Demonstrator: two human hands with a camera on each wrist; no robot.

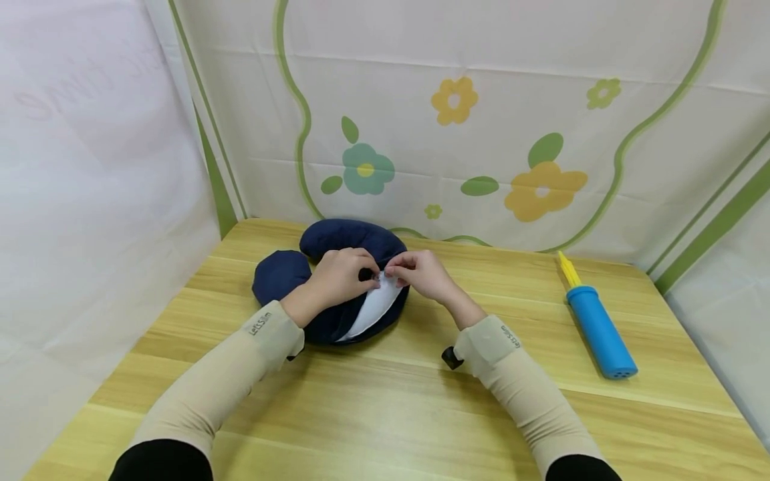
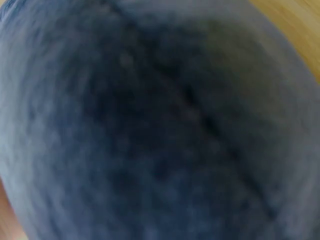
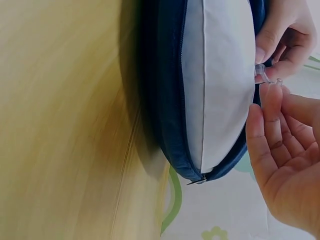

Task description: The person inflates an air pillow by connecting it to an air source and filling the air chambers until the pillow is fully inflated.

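A navy U-shaped neck pillow point(image 1: 351, 234) lies at the far left part of the table. Its cover is unzipped, and a white inner bladder point(image 3: 225, 85) shows through the gap, with the zipper pull point(image 3: 197, 180) at one end. From the bladder sticks a clear plastic valve point(image 3: 261, 71) with a small cap point(image 3: 278, 82). My left hand point(image 1: 343, 275) pinches the valve at its base. Thumb and fingertips of my right hand point(image 1: 424, 272) pinch the cap end. Blurred navy fabric point(image 2: 125, 150) fills nearly all the left wrist view, hiding the left fingers there.
A blue hand pump point(image 1: 601, 334) with a yellow nozzle point(image 1: 568, 268) lies on the right of the wooden table point(image 1: 385, 414). Behind the table hangs a white curtain point(image 1: 385, 87) printed with flowers, and white cloth walls stand at both sides.
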